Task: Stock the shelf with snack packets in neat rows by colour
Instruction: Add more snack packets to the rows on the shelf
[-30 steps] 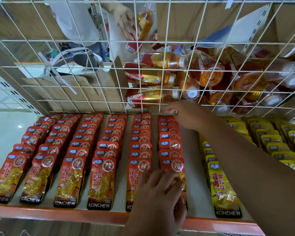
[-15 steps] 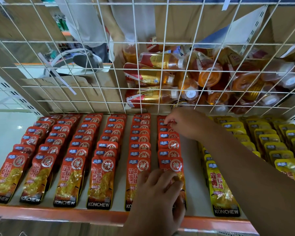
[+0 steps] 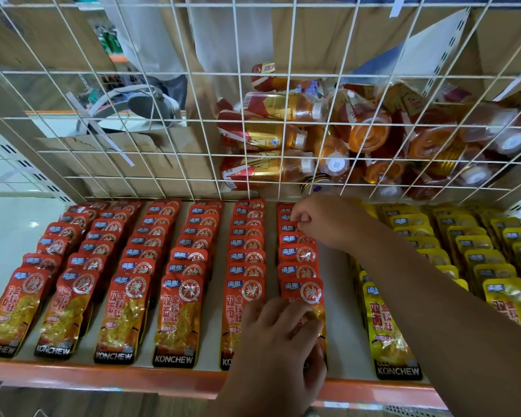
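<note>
Several rows of red snack packets (image 3: 181, 266) lie overlapped on the pale shelf (image 3: 339, 311), with rows of yellow packets (image 3: 475, 260) to the right. My left hand (image 3: 280, 347) presses flat on the front packets of the two rightmost red rows (image 3: 301, 290). My right hand (image 3: 319, 221) reaches to the back of the rightmost red row, where its curled fingers pinch the top edge of a rear red packet (image 3: 288, 219).
A white wire grid (image 3: 169, 115) backs the shelf. Behind it lie bottles of amber drink (image 3: 283, 136), cardboard (image 3: 127, 164) and a person in light clothes (image 3: 151, 40). The shelf has an orange front edge (image 3: 103, 377). A bare strip separates red and yellow rows.
My right hand has drawn slightly forward from the wire grid onto the rear packets of the rightmost red row. The person behind the grid has pulled a hand and bottle away.
</note>
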Demonstrator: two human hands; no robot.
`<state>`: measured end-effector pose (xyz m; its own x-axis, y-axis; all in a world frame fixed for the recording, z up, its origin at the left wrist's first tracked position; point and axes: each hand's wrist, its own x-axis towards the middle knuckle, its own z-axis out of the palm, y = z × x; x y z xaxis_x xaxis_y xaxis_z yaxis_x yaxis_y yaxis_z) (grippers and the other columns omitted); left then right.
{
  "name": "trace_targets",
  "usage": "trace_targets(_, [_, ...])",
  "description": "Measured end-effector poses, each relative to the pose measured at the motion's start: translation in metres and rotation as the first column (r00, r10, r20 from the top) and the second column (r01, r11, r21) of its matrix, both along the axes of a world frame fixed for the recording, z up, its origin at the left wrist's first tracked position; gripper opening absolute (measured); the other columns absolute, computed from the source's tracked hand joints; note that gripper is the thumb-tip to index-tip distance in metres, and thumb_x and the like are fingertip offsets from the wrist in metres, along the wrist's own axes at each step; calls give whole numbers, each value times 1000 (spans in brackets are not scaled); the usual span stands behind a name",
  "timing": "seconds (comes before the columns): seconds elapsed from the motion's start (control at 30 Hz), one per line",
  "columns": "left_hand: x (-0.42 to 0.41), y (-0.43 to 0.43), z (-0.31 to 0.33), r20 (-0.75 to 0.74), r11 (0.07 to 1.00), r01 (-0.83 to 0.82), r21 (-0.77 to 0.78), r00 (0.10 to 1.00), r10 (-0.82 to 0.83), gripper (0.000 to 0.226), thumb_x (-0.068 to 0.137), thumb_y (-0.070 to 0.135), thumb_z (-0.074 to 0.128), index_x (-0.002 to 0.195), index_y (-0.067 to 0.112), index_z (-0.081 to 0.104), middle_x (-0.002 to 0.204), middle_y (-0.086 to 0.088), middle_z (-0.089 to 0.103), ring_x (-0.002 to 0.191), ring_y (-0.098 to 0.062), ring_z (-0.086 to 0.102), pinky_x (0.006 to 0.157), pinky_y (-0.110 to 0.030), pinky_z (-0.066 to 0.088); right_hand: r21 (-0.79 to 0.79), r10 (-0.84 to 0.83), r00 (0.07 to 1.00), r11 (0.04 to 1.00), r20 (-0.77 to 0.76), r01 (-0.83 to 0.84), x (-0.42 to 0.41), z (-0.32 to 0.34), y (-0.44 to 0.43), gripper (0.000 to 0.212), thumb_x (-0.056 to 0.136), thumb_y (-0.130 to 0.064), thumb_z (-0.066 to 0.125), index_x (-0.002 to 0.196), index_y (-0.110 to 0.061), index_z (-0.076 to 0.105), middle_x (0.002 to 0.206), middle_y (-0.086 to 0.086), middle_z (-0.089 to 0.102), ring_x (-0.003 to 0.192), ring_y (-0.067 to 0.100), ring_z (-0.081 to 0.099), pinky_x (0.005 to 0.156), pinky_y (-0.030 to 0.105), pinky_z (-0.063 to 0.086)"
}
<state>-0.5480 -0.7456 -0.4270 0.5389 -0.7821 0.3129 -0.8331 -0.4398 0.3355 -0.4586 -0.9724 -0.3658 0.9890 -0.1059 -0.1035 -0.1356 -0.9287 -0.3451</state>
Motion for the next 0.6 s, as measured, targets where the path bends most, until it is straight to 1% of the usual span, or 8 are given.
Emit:
trace_targets(0.1, [0,0,0,0,1000,1,-1,1000,-1,32,83,50,65,108,32,68,123,13,62,115,-11,58,95,-45,51,6,-9,1000,1000,-9,9,-1,2,2,24,96,-23,62,117,-25,72,119,-2,70,106,15,65,91,39,56])
trace_targets(0.17, [0,0,0,4,1000,-1,-10,1000,1,31,82,49,65,108,31,68,122,13,62,114,-11,58,95,-44,51,3,-15,1000,1000,15,15,-3,4,1,22,96,-23,62,115,-26,72,118,-4,69,107,14,64,91,37,55])
trace_targets(0.27, [-1,-1,-1,8,999,-2,-46,1000,3,28,81,44,68,105,30,70,120,12,63,111,-12,59,93,-43,50,-6,-15,1000,1000,27,16,-7,9,3,18,96,-24,63,109,-25,75,113,-6,70,103,13,65,87,31,53])
trace_targets(0.37, [-1,-2,-1,16,999,-2,-45,1000,3,28,80,43,69,104,30,70,119,11,63,109,-12,59,92,-43,50,-35,12,1000,999,-18,-13,-7,9,7,16,95,-23,63,104,-21,76,107,-5,72,98,13,66,85,32,54])
trace_targets(0.43, [0,-2,-1,13,999,-4,-43,1000,4,28,80,43,69,105,30,69,119,11,63,110,-12,59,92,-44,51,-39,6,999,999,-40,-8,-6,7,9,15,95,-23,63,101,-19,76,101,-2,72,93,14,66,81,31,54])
trace_targets(0.53, [0,-1,0,15,999,-2,-42,1000,3,28,80,44,69,105,30,69,119,12,63,110,-12,59,93,-43,50,-29,-8,998,1000,-55,6,-7,6,9,13,95,-24,63,95,-18,75,94,-2,71,88,14,66,72,26,49])
trace_targets(0.6, [-1,-1,0,15,999,-1,-44,1000,2,28,80,43,69,105,30,69,119,11,63,110,-12,59,93,-43,50,-26,-8,999,1000,-53,7,-8,7,10,12,95,-25,63,92,-19,73,92,-2,69,87,14,65,71,25,45])
